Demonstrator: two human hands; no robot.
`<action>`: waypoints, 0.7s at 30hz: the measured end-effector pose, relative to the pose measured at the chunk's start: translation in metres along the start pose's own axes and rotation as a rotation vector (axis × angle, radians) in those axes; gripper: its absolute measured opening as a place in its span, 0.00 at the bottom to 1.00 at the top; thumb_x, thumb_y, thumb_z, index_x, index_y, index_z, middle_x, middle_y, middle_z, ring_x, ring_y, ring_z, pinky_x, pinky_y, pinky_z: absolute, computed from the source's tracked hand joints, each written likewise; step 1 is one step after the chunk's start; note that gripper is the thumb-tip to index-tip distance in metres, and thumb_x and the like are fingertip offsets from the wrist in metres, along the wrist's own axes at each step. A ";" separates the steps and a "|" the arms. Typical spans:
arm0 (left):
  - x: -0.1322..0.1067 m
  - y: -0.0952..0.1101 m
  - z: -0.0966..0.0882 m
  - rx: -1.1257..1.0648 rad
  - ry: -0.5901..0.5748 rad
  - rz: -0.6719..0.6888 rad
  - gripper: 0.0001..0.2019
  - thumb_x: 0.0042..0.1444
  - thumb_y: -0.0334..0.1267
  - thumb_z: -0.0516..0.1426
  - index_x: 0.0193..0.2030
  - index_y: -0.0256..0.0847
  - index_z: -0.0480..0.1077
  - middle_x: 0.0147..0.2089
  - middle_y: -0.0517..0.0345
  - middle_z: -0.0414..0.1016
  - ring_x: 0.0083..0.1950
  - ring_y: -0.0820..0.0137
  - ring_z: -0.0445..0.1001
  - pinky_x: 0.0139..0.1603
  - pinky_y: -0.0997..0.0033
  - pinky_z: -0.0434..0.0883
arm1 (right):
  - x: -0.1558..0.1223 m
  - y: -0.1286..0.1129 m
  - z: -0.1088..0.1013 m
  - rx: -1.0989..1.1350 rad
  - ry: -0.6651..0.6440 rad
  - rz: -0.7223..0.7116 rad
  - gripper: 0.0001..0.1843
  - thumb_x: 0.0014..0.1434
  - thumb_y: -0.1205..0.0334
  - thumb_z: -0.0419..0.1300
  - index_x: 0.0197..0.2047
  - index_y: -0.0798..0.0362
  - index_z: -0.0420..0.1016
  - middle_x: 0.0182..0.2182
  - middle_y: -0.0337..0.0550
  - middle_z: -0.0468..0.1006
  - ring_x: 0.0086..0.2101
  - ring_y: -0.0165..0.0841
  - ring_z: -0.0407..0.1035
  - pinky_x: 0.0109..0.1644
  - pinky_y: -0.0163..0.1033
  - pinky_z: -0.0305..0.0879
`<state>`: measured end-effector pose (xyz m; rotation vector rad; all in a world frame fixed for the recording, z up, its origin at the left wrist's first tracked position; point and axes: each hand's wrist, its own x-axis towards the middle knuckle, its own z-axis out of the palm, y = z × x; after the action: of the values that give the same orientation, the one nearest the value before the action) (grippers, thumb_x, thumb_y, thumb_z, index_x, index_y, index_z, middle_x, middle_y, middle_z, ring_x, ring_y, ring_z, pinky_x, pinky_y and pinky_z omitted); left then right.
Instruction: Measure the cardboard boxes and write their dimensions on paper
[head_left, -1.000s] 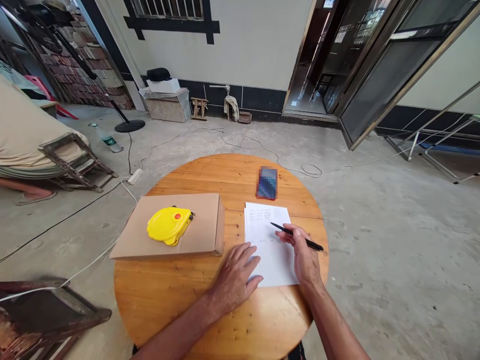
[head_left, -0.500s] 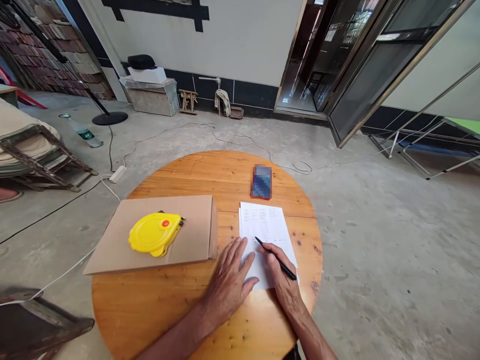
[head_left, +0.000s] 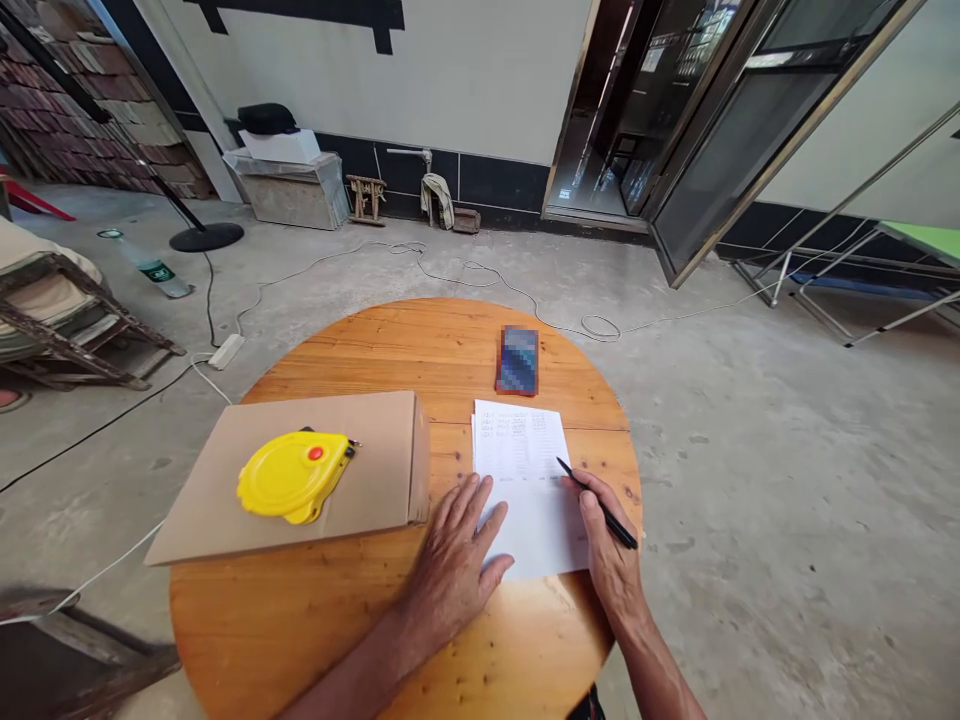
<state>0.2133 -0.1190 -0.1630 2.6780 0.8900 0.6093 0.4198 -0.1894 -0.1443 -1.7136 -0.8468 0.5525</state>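
Observation:
My left hand (head_left: 459,550) lies flat with fingers spread, its fingertips on the left edge of a white sheet of paper (head_left: 525,520). Rows of small marks run across the upper half of the sheet, too small to read. My right hand (head_left: 611,545) grips a black pen (head_left: 609,515) over the sheet's right side. The pen is tilted, its tip pointing up and left; whether it touches the paper I cannot tell. Left of my hands a yellow tape measure (head_left: 289,475) with a red button rests on a brown cardboard box (head_left: 375,430).
The round wooden table (head_left: 390,335) bears all this. A blurred-out phone-like object (head_left: 517,360) lies beyond the paper. On the concrete floor are a cable (head_left: 600,328), a power strip (head_left: 226,351) and a plastic bottle (head_left: 159,272). A wooden chair (head_left: 75,310) stands at the left.
My right hand has moved with the pen to the right across the sheet. My left hand stays on the paper's left edge. The view has shifted slightly.

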 end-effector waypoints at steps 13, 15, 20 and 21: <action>0.002 0.001 -0.004 -0.037 -0.002 -0.029 0.21 0.57 0.38 0.61 0.58 0.42 0.70 0.68 0.48 0.66 0.70 0.53 0.60 0.68 0.45 0.61 | 0.030 -0.043 0.026 0.102 -0.164 -0.121 0.10 0.64 0.52 0.60 0.40 0.49 0.75 0.26 0.38 0.76 0.29 0.35 0.73 0.36 0.40 0.68; 0.003 0.001 -0.005 -0.038 -0.018 -0.040 0.21 0.58 0.39 0.61 0.58 0.42 0.69 0.68 0.49 0.66 0.71 0.53 0.59 0.69 0.46 0.60 | 0.043 -0.041 0.043 0.138 -0.223 -0.107 0.12 0.64 0.51 0.59 0.43 0.49 0.75 0.26 0.38 0.76 0.29 0.35 0.73 0.35 0.40 0.68; 0.003 0.000 -0.007 -0.020 -0.056 -0.032 0.21 0.60 0.41 0.59 0.59 0.42 0.68 0.69 0.47 0.64 0.72 0.51 0.56 0.69 0.45 0.59 | 0.071 -0.025 0.077 0.277 -0.266 -0.029 0.12 0.62 0.50 0.59 0.39 0.51 0.74 0.22 0.35 0.73 0.25 0.33 0.69 0.32 0.39 0.66; 0.003 0.000 -0.008 -0.016 -0.057 -0.024 0.21 0.60 0.42 0.59 0.59 0.41 0.69 0.68 0.46 0.65 0.71 0.51 0.57 0.68 0.45 0.60 | 0.072 -0.022 0.079 0.280 -0.273 -0.021 0.12 0.62 0.50 0.59 0.39 0.51 0.74 0.22 0.35 0.73 0.25 0.33 0.69 0.32 0.38 0.66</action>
<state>0.2121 -0.1169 -0.1553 2.6523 0.8973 0.5294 0.4024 -0.0820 -0.1427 -1.3912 -0.9296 0.8624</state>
